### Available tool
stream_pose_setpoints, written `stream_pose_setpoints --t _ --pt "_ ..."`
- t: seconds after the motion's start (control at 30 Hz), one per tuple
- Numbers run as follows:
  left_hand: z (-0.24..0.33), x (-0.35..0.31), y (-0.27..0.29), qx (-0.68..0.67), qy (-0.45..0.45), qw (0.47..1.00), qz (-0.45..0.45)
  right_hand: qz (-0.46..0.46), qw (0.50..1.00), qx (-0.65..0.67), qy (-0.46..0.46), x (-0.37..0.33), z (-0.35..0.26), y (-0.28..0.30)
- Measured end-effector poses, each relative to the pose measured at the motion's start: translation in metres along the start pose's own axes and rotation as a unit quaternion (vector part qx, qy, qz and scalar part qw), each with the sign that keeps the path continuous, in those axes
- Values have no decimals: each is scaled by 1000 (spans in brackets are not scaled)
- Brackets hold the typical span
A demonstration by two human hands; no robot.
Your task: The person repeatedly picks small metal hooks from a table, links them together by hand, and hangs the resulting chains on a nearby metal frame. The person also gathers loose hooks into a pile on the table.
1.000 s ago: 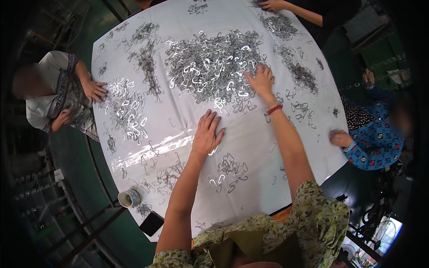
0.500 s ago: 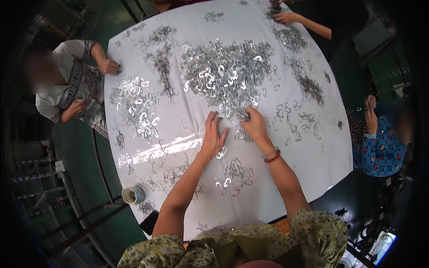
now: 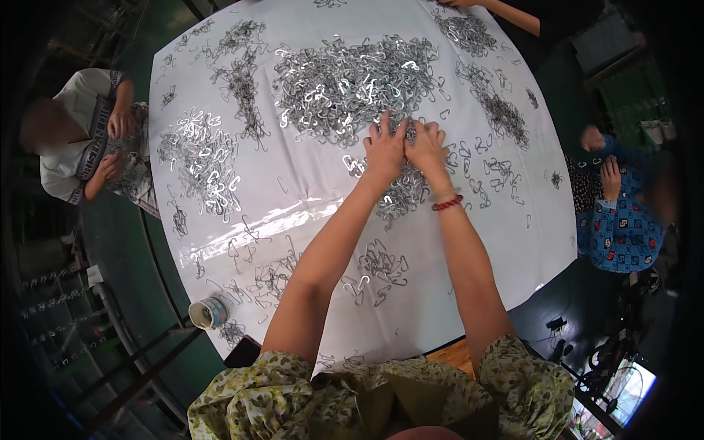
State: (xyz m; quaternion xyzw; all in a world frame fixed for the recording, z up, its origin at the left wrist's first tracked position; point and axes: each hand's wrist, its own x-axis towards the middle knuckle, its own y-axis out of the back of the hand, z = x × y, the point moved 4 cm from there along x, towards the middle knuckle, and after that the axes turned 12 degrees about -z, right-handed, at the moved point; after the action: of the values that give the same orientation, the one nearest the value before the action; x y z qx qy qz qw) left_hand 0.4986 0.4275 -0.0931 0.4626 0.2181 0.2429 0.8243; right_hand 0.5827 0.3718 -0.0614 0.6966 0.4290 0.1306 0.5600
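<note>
Side by side, my left hand (image 3: 384, 152) and my right hand (image 3: 427, 152) reach to the near edge of a large pile of shiny bent metal hooks (image 3: 337, 92). The fingers of both hands are stretched out and press down among the hooks, thumbs close together. A red beaded bracelet (image 3: 447, 202) circles my right wrist. Under and just below my palms lies a smaller heap of hooks (image 3: 400, 198), partly covered by my hands. Nearer to me is a loose cluster of hooks (image 3: 381, 265). What lies directly beneath my fingers is hidden.
More hook heaps lie on the white-covered table (image 3: 308, 170), at left (image 3: 205, 165) and right (image 3: 502, 117). A paper cup (image 3: 207, 314) and a dark phone (image 3: 243, 353) sit at the near left edge. People sit left (image 3: 88, 139) and right (image 3: 627, 213); another's arm (image 3: 513, 16) reaches in at far right.
Both hands have moved forward to the big pile and come together; my right hand has gone from pinching to spread fingers. The view has shifted. The left person's hand has left the table.
</note>
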Motion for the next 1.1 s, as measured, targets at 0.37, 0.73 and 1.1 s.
stream_pose_setpoints --t 0.37,0.73,1.1 --pt "2 -72 -3 -214 -102 970 -46 -249 906 342 28 -64 52 -23" --pt "47 -127 104 -615 54 742 -259 -280 721 632 52 -160 22 91" --pt "23 -180 41 -782 105 584 -188 -217 726 651 48 -205 67 -23"
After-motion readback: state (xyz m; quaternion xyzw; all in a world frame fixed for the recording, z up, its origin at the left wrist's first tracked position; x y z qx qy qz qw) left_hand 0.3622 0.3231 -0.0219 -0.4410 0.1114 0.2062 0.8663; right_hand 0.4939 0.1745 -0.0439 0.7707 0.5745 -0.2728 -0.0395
